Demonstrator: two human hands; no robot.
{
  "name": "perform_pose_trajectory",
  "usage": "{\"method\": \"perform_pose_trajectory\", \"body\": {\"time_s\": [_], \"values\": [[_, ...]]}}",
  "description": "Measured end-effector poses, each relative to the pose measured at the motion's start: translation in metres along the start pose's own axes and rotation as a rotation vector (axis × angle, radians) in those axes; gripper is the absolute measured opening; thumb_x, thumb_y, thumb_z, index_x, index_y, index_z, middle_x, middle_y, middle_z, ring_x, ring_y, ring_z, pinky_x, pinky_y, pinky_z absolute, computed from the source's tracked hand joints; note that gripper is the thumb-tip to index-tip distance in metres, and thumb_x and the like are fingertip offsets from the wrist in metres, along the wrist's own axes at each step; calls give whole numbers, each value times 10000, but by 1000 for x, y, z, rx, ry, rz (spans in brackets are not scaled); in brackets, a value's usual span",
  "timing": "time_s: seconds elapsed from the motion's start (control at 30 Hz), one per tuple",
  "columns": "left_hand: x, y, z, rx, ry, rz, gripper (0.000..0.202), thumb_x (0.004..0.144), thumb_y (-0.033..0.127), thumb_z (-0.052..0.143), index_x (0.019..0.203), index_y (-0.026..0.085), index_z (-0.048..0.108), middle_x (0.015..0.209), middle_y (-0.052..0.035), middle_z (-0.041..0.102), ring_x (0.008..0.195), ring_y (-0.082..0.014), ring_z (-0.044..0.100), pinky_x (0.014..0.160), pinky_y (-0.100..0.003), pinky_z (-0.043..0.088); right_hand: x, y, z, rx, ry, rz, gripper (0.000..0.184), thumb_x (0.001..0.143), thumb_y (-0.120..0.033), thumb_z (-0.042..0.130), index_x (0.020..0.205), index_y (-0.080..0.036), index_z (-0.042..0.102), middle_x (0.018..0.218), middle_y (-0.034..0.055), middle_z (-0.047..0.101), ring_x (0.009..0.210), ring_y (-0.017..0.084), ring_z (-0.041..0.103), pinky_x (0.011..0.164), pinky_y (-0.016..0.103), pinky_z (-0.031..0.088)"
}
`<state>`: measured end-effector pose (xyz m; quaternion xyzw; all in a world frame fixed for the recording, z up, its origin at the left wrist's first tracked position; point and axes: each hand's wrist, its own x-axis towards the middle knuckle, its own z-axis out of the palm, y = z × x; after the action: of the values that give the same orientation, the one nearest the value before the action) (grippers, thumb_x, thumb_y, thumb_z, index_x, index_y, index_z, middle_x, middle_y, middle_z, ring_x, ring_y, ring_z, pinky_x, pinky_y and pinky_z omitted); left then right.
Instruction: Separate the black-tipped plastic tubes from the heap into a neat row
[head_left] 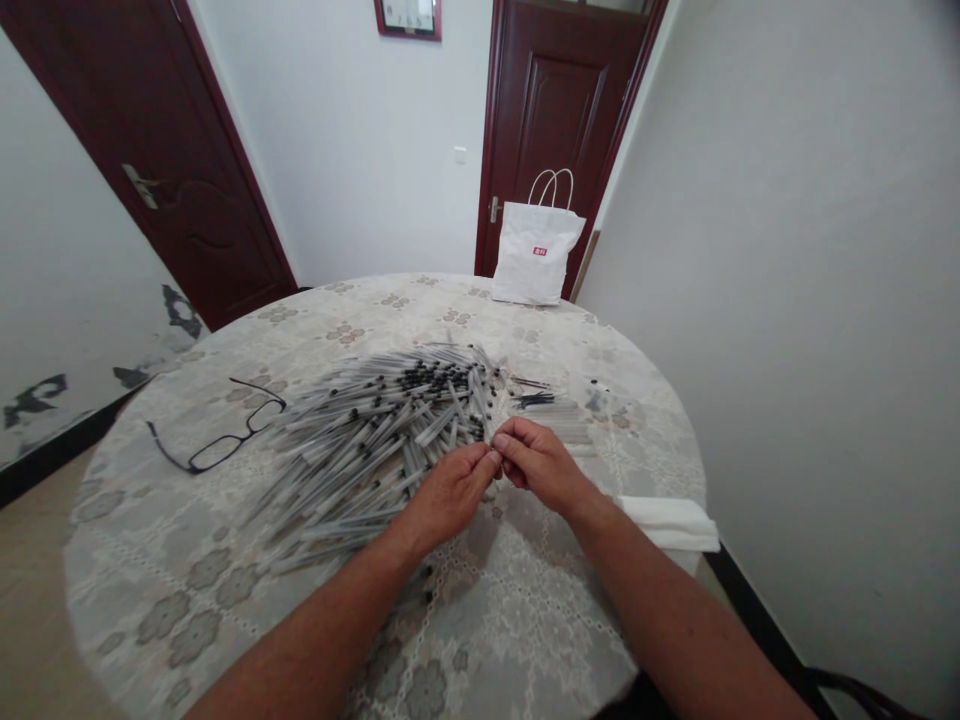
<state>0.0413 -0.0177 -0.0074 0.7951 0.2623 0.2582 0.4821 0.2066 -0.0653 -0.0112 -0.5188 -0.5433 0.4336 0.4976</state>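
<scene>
**Slim pen barrels, pinched at the tip**

We have both hands together over the near edge of the pile of pen barrels [375, 440] on the round bench [525, 620]. Our left hand [450, 495] and right hand [540, 462] meet fingertip to fingertip, and the fingers [491, 458] of both are closed around something small between them. It looks like one thin barrel or a part of one, but our own fingers hide it, so we cannot tell exactly what the pinch holds.

The pile itself spreads from the middle of the bench toward the left, a loose fan of clear tubes with dark ends, many lying across one another. We judge each one to be very light, stiff along its length and smooth-skinned, so it will slide or roll if we press it sideways. A heap like this shifts easily: lifting one from the middle would drag its neighbours. We think the surest hold is a thumb-and-forefinger pinch near an end that sticks out at the pile's edge, with the other hand steadying the far end.

A few dark, thin refills [534, 399] lie just beyond our right hand, apart from the pile; they look even finer and more apt to bend.

Elsewhere, a pair of glasses [217, 430] rests to the left of the pile, a folded white cloth [671, 522] hangs at the right rim, and a white paper bag [536, 252] stands at the far edge.
</scene>
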Motion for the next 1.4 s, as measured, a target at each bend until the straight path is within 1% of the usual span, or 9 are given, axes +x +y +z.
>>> {"method": "perform_pose_trajectory", "body": {"time_s": [0.2, 0.4, 0.6, 0.77, 0.9, 1.07, 1.2, 1.3, 1.4], "values": [[0, -6, 3, 146, 36, 12, 384, 1019, 423, 337, 784, 202, 546, 743, -1, 556, 721, -175, 529, 678, -284, 370, -4, -9, -3, -382, 138, -183, 200, 936, -347, 568, 818, -204, 646, 721, -4, 633, 688, 135, 553, 660, 248, 429], [-2, -1, 3, 137, 32, -5, 453, 1012, 483, 343, 705, 205, 526, 670, 6, 540, 662, -169, 513, 639, -285, 351, 0, -3, -6, -77, 36, -7, 262, 932, -453, 558, 816, -219, 577, 523, -69, 456, 454, 110, 382, 452, 228, 305], [0, -7, 4, 14, 77, -54, 463, 991, 502, 361, 694, 203, 554, 614, 14, 499, 586, -157, 478, 575, -276, 352, 2, -4, -14, -361, 219, -177, 216, 903, -386, 609, 819, -202, 683, 708, -9, 617, 662, 135, 541, 630, 245, 419], [1, -12, 4, -280, 117, -172, 327, 948, 448, 437, 930, 187, 632, 697, 8, 572, 526, -139, 507, 494, -255, 386, 7, 0, -37, -421, 113, 15, 273, 927, -362, 520, 952, -181, 722, 696, -8, 625, 579, 119, 540, 560, 228, 415], [2, -7, 1, -364, 176, -167, 313, 916, 426, 517, 1032, 159, 632, 824, -58, 707, 647, -156, 608, 598, -268, 465, 17, -2, -59, -461, 46, 130, 213, 880, -306, 548, 978, -164, 672, 662, -16, 629, 497, 95, 510, 475, 196, 375], [1, -4, 0, -329, 223, -163, 289, 918, 412, 525, 1098, 193, 580, 923, -51, 753, 595, -135, 568, 552, -254, 449, 57, -6, -90, -547, 260, 100, 211, 832, -301, 580, 950, -146, 659, 715, 24, 678, 496, 91, 534, 434, 179, 363], [2, -5, 1, -404, 270, -139, 234, 893, 400, 559, 1002, 194, 562, 915, -43, 707, 680, -150, 613, 575, -259, 514, 86, -5, -109, -387, 472, -57, 543, 851, -318, 539, 1370, -162, 517, 1122, 104, 725, 505, 83, 561, 428, 201, 415], [4, -5, 0, -402, 326, -134, 212, 878, 390, 586, 944, 190, 569, 834, -19, 644, 720, -167, 641, 603, -281, 559, 81, -6, -107, -358, 488, -63, 514, 860, -312, 519, 1348, -156, 556, 1209, 122, 705, 491, 76, 546, 428, 215, 421], [5, -2, -3, -411, 357, -130, 199, 889, 383, 584, 917, 188, 562, 807, -15, 638, 743, -177, 667, 666, -314, 583, 52, -11, -85, -419, 360, -26, 345, 874, -342, 563, 1131, -150, 690, 963, 81, 755, 498, 93, 538, 474, 229, 436]]}}
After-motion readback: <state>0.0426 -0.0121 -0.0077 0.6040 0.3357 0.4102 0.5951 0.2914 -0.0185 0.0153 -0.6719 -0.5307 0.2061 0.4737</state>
